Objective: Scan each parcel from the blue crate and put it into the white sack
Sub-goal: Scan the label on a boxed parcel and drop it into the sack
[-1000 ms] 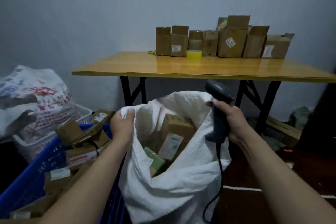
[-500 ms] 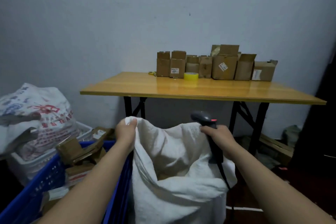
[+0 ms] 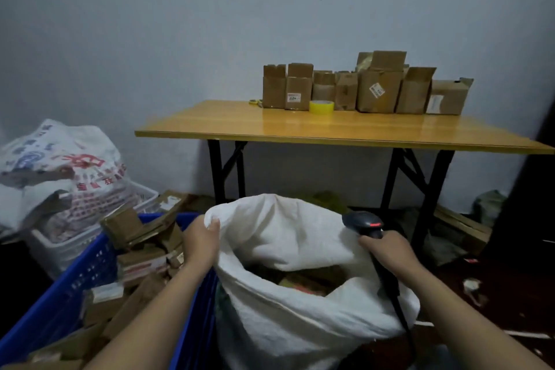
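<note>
The white sack (image 3: pixel 303 318) stands in front of me with its mouth open; brown parcels (image 3: pixel 303 278) show inside it. My left hand (image 3: pixel 200 242) grips the sack's left rim. My right hand (image 3: pixel 387 252) holds the black barcode scanner (image 3: pixel 365 224) by its handle at the sack's right rim; its cable hangs down. Whether that hand also pinches the sack cloth I cannot tell. The blue crate (image 3: pixel 69 294) sits to the left, touching the sack, filled with several cardboard parcels (image 3: pixel 141 252).
A wooden folding table (image 3: pixel 330 128) stands behind the sack with a row of cardboard boxes (image 3: pixel 378 90) and a yellow tape roll (image 3: pixel 321 106). A printed bag (image 3: pixel 54 171) lies on a white basket (image 3: pixel 72 243) at far left. Flattened cardboard (image 3: pixel 462 224) lies on the floor at right.
The view tilted upward, then slightly back down. Both hands kept their grips and pulled the sack's rim up; the sack's far edge folded over, hiding most parcels inside.
</note>
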